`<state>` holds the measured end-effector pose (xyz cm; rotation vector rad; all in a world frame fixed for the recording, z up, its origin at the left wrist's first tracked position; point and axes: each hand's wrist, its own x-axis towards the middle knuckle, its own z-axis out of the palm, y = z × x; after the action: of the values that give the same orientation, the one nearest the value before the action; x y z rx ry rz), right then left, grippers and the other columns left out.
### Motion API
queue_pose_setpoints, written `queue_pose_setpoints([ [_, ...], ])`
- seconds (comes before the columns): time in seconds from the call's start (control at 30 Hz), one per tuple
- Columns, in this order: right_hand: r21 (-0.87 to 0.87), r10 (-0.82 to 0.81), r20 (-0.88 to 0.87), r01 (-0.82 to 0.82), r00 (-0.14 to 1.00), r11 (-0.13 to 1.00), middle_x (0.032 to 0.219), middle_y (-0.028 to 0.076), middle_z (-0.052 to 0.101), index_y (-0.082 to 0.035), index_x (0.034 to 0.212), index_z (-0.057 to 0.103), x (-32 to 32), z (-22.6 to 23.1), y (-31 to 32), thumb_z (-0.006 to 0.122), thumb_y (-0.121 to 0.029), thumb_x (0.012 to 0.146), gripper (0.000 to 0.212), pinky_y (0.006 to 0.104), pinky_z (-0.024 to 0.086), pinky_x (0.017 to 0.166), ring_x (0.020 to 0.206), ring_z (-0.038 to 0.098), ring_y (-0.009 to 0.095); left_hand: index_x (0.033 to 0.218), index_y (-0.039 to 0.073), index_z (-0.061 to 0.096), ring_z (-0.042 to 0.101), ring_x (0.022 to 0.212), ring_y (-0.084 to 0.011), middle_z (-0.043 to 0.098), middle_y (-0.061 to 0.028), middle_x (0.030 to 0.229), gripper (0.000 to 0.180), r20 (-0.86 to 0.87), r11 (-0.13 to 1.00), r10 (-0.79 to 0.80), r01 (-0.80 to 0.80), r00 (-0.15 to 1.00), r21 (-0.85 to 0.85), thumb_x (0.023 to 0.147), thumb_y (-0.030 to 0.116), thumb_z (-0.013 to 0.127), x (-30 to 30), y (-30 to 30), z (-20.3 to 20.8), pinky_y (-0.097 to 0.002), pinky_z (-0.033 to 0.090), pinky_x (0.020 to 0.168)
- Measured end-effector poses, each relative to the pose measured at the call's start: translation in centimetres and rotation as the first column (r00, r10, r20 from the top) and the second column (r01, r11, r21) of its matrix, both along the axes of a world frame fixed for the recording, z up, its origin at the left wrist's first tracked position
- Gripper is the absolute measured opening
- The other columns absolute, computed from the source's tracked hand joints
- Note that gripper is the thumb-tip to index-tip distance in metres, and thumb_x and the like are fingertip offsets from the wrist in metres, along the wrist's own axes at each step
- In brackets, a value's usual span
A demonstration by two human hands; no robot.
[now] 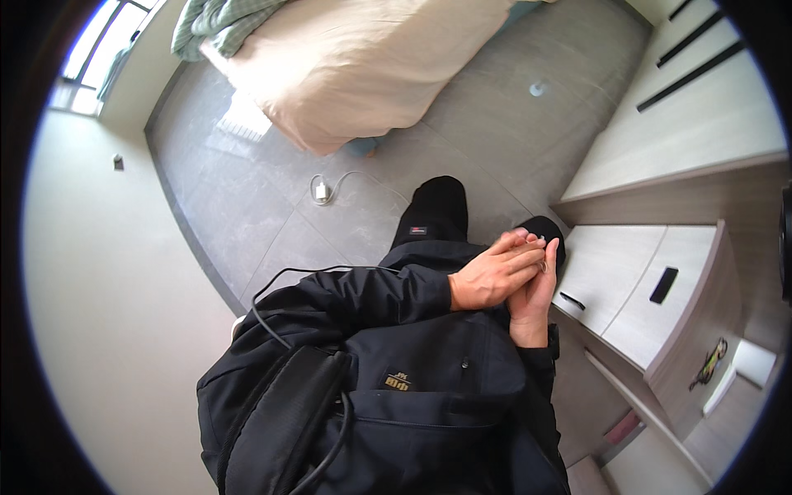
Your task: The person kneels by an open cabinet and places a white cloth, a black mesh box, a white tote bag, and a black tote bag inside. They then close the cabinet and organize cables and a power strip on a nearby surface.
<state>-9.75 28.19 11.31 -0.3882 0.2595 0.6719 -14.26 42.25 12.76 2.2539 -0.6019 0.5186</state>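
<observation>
Both of my hands come together in front of my black jacket, close to the cabinet. My left hand reaches across from the left and lies over my right hand, its fingers bent across the palm. The right hand is turned palm up, with its thumb raised along the side. Between the fingers shows a thin, pale, shiny bit, too small to name. Most of the right hand's fingers are hidden behind the left.
A white cabinet with black handles stands at my right. Ahead is a bed with a beige sheet and a green checked blanket. A white charger with its cable lies on the grey tiles. A black cord crosses my left sleeve.
</observation>
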Motion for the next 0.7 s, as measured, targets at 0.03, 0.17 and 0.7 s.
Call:
queue_pose_setpoints([
  [0.03, -0.099, 0.040, -0.001, -0.040, 0.999, 0.994, 0.110, 0.010, 0.077, -0.005, 0.111, 0.071, -0.1, 0.4, -0.1, 0.048, -0.054, 0.114, 0.055, 0.0387, 0.052, 0.111, 0.115, 0.071, 0.024, 0.124, 0.003, 0.070, 0.054, 0.145, -0.0328, 0.062, -0.0157, 0.146, 0.037, 0.037, 0.993, 0.078, -0.081, 0.996, 0.086, 0.087, 0.011, 0.067, -0.3, 0.2, 0.1, -0.0550, 0.031, 0.125],
  [0.17, -0.126, 0.056, -0.024, -0.058, 0.998, 0.990, 0.102, 0.001, 0.071, -0.011, 0.109, 0.070, 0.2, -0.3, 0.6, 0.050, -0.043, 0.116, 0.038, 0.0317, 0.058, 0.086, 0.096, 0.071, 0.015, 0.119, 0.001, 0.068, 0.050, 0.147, -0.0359, 0.057, -0.0174, 0.150, 0.036, 0.036, 0.997, -0.032, 0.029, 0.999, 0.076, 0.089, 0.019, 0.070, 0.2, 2.1, 0.6, -0.0556, 0.031, 0.126],
  [0.7, -0.420, 0.143, -0.037, -0.145, 0.989, 0.896, 0.075, -0.002, 0.052, -0.005, 0.114, 0.064, -0.3, -0.6, -6.1, 0.056, -0.029, 0.115, 0.026, 0.0230, 0.035, 0.044, 0.051, 0.040, 0.007, 0.153, 0.007, 0.049, 0.051, 0.140, -0.0481, 0.047, -0.0311, 0.154, 0.083, -0.540, 0.290, 0.840, -0.793, -0.058, 0.536, 0.079, 0.016, 0.087, -13.2, 36.6, -35.2, -0.0520, 0.047, 0.116],
])
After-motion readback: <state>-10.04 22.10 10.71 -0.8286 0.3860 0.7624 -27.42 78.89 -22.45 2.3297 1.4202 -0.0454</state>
